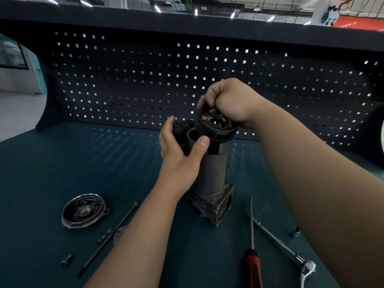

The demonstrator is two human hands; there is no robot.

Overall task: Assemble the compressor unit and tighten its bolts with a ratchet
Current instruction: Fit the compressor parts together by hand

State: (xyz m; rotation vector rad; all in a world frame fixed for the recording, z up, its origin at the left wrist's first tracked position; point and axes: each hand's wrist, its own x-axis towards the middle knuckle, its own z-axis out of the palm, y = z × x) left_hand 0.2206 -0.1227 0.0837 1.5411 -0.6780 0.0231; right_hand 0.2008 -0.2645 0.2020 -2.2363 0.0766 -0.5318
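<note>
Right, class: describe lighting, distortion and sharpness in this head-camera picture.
Head view: the wide lens bows the dark perforated panel; head view: light through its holes dapples the teal bench top; head view: the centre is clearest, where the right hand holds the black round cap at the top of the grey metal cylinder.

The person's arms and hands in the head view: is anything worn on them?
Nothing that shows. The left hand and the right hand wear no gloves, and no ring shows on the visible fingers. The left forearm and the right forearm have no sleeve, watch or band as far as the frame reaches. The left thumbnail is short.
</note>
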